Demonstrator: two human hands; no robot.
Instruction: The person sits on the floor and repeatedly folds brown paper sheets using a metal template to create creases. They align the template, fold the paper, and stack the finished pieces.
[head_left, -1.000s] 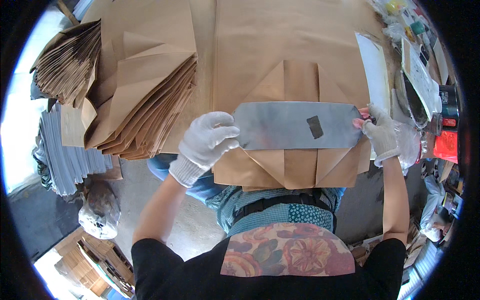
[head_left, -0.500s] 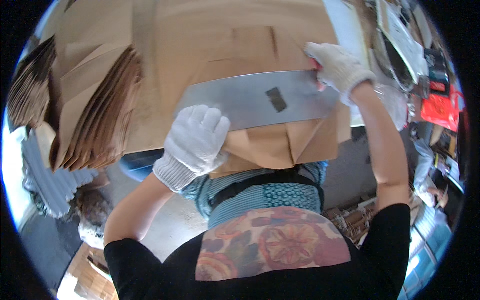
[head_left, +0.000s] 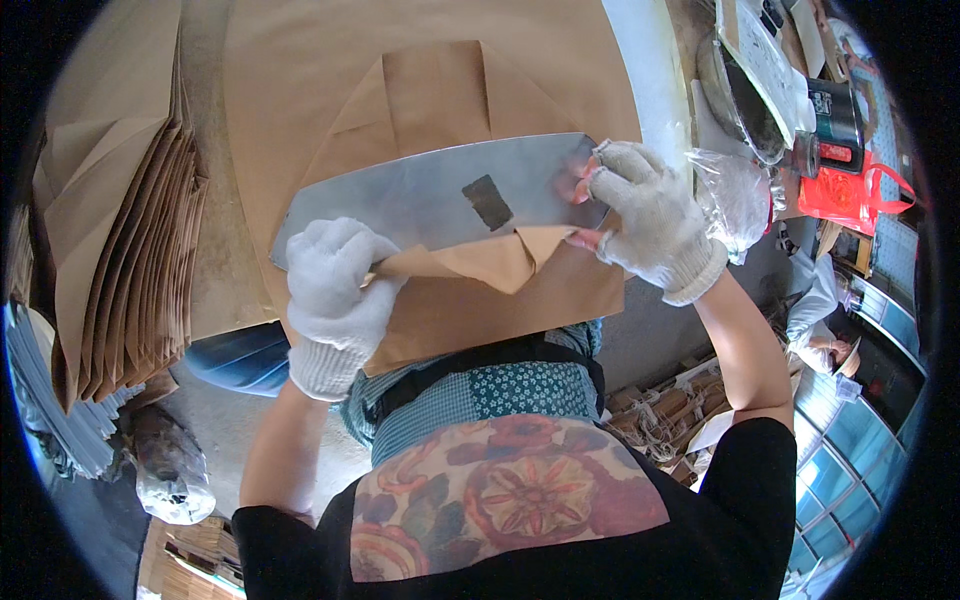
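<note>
A flat grey metal plate [head_left: 420, 190] with a dark patch lies on a sheet of brown paper [head_left: 290, 110], which has folded creases beyond the plate. A brown paper flap [head_left: 470, 265] rises along the plate's near edge, its top bent over. My left hand [head_left: 342, 290], in a white knitted glove, is closed on the flap's left end beside the plate. At the right end, my right hand [head_left: 655, 220] has thumb and fingers apart. Its glove leaves reddish fingertips bare; the thumb touches the flap while the blurred fingers reach over the plate.
A stack of folded brown paper [head_left: 130, 260] stands at the left. On the right are a clear plastic bag [head_left: 730, 200], a red bag [head_left: 838, 190] and a dark container [head_left: 836, 115]. Another person [head_left: 815, 310] appears at the far right. A blue rounded object [head_left: 240, 358] sits below the table edge.
The near paper flap has been lifted against the plate's near edge. My right hand has left the plate's right end for the flap. The whole view has shifted.
</note>
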